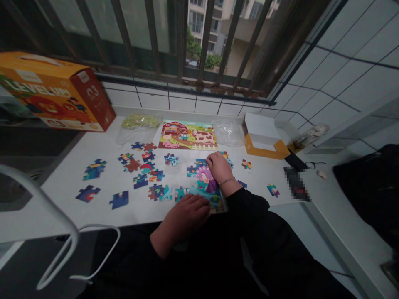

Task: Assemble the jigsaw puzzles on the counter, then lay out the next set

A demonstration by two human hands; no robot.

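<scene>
My right hand [220, 167], with a thin bracelet on the wrist, presses its fingers on the top of a partly joined peacock jigsaw puzzle [205, 176]. My left hand [188, 211] rests curled on that puzzle's near edge, and its lower part is hidden under this hand. Above them lies a finished farm jigsaw puzzle [188, 136] with a red barn. Several loose jigsaw pieces [120, 199] and small joined clusters [94, 169] are spread to the left. A few others [273, 190] lie to the right.
The pieces lie on a white counter [70, 207] against a tiled wall [352, 83] below a barred window [199, 41]. An orange puzzle box [52, 93] stands at the far left. Plastic bags [227, 133], an open box [263, 137] and a pixelated dark object [296, 183] sit beyond.
</scene>
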